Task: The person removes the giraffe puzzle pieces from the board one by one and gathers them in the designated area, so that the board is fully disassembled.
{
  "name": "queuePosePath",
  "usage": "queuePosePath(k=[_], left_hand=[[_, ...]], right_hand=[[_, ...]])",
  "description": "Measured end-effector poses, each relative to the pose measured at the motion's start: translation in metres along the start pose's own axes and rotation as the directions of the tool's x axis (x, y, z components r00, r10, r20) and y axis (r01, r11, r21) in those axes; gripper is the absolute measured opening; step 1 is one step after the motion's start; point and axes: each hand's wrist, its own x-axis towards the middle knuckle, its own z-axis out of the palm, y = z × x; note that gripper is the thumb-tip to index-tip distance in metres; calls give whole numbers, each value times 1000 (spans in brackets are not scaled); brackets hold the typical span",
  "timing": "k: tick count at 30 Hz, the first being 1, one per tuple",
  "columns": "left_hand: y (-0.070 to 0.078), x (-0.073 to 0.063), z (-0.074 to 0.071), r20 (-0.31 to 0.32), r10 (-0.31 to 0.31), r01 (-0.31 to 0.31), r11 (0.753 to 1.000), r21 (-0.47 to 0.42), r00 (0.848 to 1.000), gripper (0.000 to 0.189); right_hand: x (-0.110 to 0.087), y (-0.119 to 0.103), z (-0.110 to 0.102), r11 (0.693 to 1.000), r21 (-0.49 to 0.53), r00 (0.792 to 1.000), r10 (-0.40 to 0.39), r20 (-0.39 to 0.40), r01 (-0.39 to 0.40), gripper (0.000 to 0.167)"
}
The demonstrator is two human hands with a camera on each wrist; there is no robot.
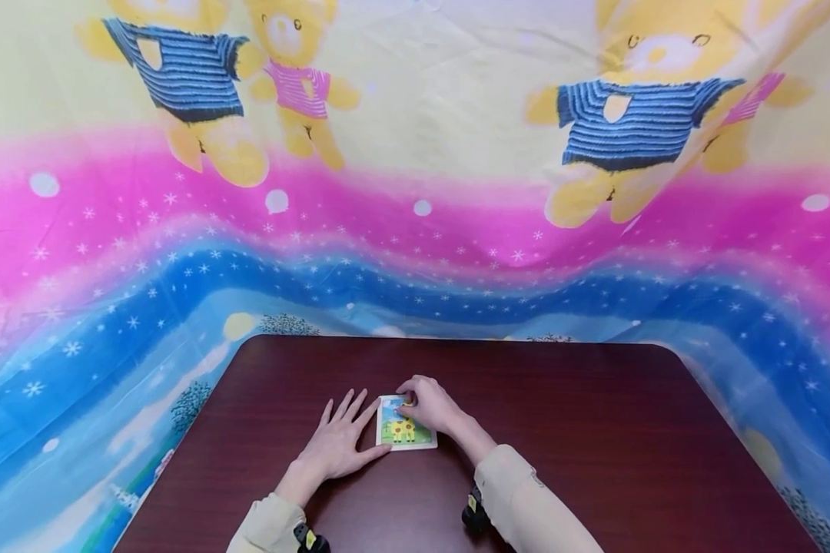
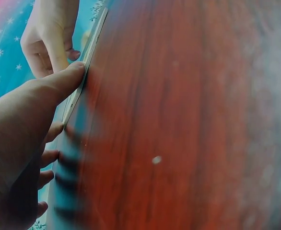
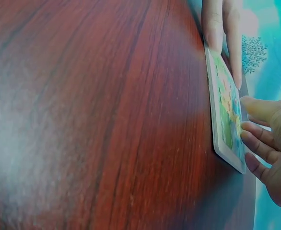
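A small giraffe picture puzzle (image 1: 404, 435) with a white border lies flat on the table. Spread wide, my left hand (image 1: 339, 444) rests at its left side, thumb on the near left corner and index finger along the left edge. My right hand (image 1: 430, 405) is bent over the upper part of the picture. Its thumb and index finger pinch a small piece at the giraffe's head, mostly hidden by the fingers. In the right wrist view, the curled right fingers (image 3: 260, 139) come down at the puzzle's face. Seen edge-on in the left wrist view, the puzzle board (image 2: 96, 38) looks thin and layered.
The dark red-brown wooden table (image 1: 595, 430) has rounded far corners. Behind and around it hangs a cloth (image 1: 415, 253) printed with bears, stars and snowflakes. A black wrist camera (image 1: 476, 511) sits by the right sleeve, another wrist camera (image 1: 311, 539) by the left.
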Motion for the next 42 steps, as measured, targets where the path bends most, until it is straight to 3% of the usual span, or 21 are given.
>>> queuePosePath(k=[3,10,13,19,24,30,34,42], left_hand=[[-1,0,0,-2,3,-3,1000,3,1000,93],[-2,0,-1,7,-2,2,1000,1,1000,92],[-3,0,-1,-1,7,-7,1000,-2,1000,92],[-4,0,-1,14,-4,4,1000,-8,1000,92],[-2,-2,-3,11,-2,2,1000,-17,1000,93],[0,-3,-4,8,-3,4,1000,-24,1000,93],[-1,-3,-4,10,-4,5,1000,-22,1000,93],[-2,-3,-2,8,0,0,1000,-22,1000,92]], right_hand=[[0,-9,-3,1000,-2,1000,23,17,-23,30],[1,0,13,996,-83,999,-37,-30,34,30],[1,-10,8,999,-30,1000,20,-11,-21,29],[-2,-23,1,997,48,998,62,-22,-61,24],[3,-13,13,988,81,990,135,-31,-132,19],[-6,-50,-9,975,133,983,183,-26,-178,18],[-8,-58,-10,973,103,978,209,-26,-205,19],[-12,-58,-5,987,43,987,159,-39,-157,23]])
